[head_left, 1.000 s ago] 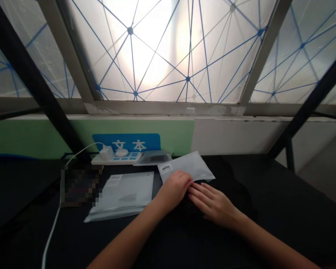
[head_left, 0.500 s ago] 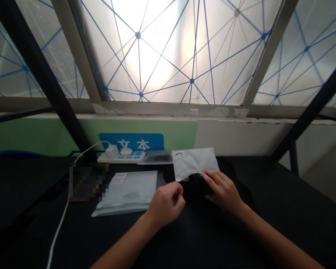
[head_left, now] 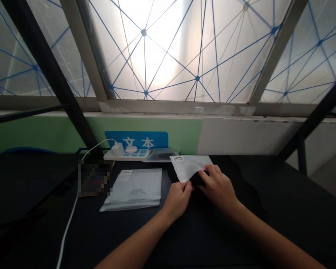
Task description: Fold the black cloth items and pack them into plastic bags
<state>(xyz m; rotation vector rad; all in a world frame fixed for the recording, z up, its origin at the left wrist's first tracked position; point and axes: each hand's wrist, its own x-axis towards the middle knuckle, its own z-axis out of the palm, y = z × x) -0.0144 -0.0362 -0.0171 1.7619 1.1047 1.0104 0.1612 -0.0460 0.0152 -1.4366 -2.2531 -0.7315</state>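
A frosted white plastic bag (head_left: 189,167) with a barcode label at its far left lies tilted in front of me. My left hand (head_left: 179,200) pinches its near left corner between thumb and fingers. Black, cloth-like material (head_left: 198,179) shows at the bag's near edge, partly hidden by my fingers. My right hand (head_left: 218,185) grips this black material beside the bag's right side, with its fingertips against the bag. How far the material reaches into the bag, I cannot tell. More dark cloth spreads on the black table around the right hand.
Left of my hands lies a stack of similar frosted bags (head_left: 137,186). Behind it are a white power strip (head_left: 126,155) with a plugged-in charger and another clear bag (head_left: 162,155). A white cable (head_left: 68,224) runs down the left side, past a blurred-out item (head_left: 93,179).
My left hand has moved right and now pinches the bag's near corner. The bag has tilted lower, its near edge bent around the black material. The view has shifted slightly.
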